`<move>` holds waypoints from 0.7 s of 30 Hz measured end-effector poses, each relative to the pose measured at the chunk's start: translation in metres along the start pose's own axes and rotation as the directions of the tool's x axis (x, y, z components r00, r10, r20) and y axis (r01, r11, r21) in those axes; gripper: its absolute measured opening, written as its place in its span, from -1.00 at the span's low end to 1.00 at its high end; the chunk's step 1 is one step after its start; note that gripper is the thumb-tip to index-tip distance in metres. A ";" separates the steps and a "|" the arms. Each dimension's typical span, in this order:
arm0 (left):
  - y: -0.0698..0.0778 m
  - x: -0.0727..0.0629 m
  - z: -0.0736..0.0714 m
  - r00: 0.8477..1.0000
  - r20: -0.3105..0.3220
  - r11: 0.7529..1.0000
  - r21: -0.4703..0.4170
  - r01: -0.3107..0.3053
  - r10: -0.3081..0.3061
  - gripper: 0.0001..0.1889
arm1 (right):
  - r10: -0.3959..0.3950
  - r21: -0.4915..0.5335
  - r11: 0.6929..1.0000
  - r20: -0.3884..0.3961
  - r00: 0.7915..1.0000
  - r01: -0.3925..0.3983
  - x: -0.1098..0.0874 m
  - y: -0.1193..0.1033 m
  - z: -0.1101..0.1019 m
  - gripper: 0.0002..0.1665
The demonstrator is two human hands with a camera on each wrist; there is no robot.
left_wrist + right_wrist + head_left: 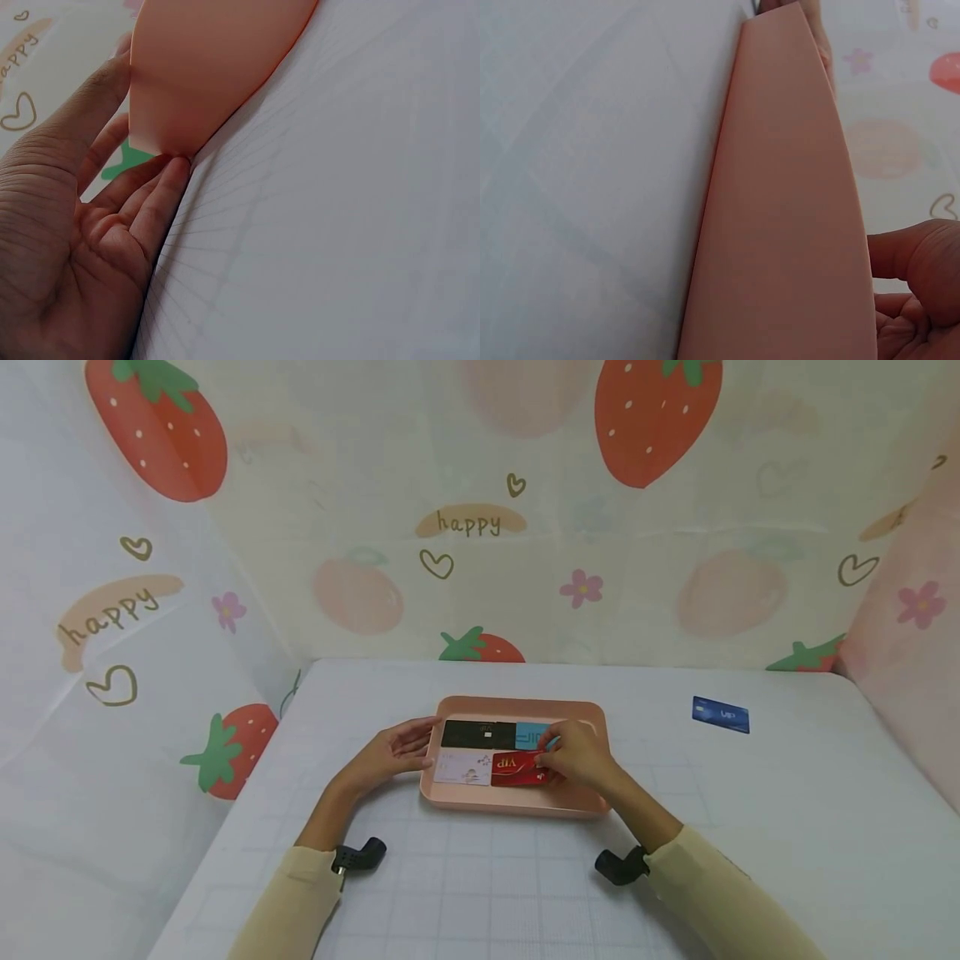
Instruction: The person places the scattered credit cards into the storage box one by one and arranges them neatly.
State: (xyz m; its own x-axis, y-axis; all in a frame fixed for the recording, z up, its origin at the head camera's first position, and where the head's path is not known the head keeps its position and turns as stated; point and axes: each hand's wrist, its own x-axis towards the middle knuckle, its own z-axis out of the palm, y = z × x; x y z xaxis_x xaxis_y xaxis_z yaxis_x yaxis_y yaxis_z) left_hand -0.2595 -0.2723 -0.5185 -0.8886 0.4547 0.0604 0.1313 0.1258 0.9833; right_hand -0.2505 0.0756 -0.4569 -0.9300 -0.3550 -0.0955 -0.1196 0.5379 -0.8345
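Note:
A pink tray (517, 810) lies on the table with cards inside. My left hand (386, 756) holds the tray's left end, thumb and fingers spread along it. In the left wrist view, several fingertips (176, 166) rest at the tray's bottom edge. My right hand (581, 752) reaches over the tray's right part and pinches the right end of a red VIP card (513, 770). To its left lies a white card (459, 767) with a small floral print. Behind them sit a black card (465, 735) and a light blue card (527, 735), partly hidden by the right hand.
A dark blue VIP card (720, 715) lies on the white table (480, 885), to the right of the tray. Behind the table hangs a curtain (645, 535) printed with strawberries. Each wrist wears a black camera mount (362, 855).

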 end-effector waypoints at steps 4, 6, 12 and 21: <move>0.002 -0.001 0.000 1.000 -0.001 1.000 0.000 0.003 -0.003 -0.23 | -0.016 -0.067 0.998 -0.013 1.000 0.015 0.001 0.001 0.002 -0.78; 0.002 -0.002 0.000 1.000 0.002 1.000 -0.006 0.002 -0.002 -0.23 | -0.022 -0.100 0.995 -0.022 1.000 0.020 0.000 0.001 0.003 -0.77; 0.000 -0.001 -0.001 1.000 0.009 1.000 -0.008 -0.001 0.001 -0.22 | -0.024 -0.128 0.992 -0.023 0.999 0.021 -0.001 -0.003 0.004 -0.74; 0.001 0.000 0.000 1.000 0.001 1.000 0.004 -0.008 0.008 -0.23 | 0.036 -0.174 0.984 -0.023 0.999 -0.040 -0.002 -0.006 0.004 -0.70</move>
State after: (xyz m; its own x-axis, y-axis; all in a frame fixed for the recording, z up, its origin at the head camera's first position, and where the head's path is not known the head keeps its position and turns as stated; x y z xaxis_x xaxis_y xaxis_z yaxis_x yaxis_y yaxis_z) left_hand -0.2591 -0.2726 -0.5180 -0.8872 0.4563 0.0681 0.1400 0.1256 0.9821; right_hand -0.2462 0.0705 -0.4537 -0.9416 -0.3174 -0.1129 -0.1411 0.6761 -0.7232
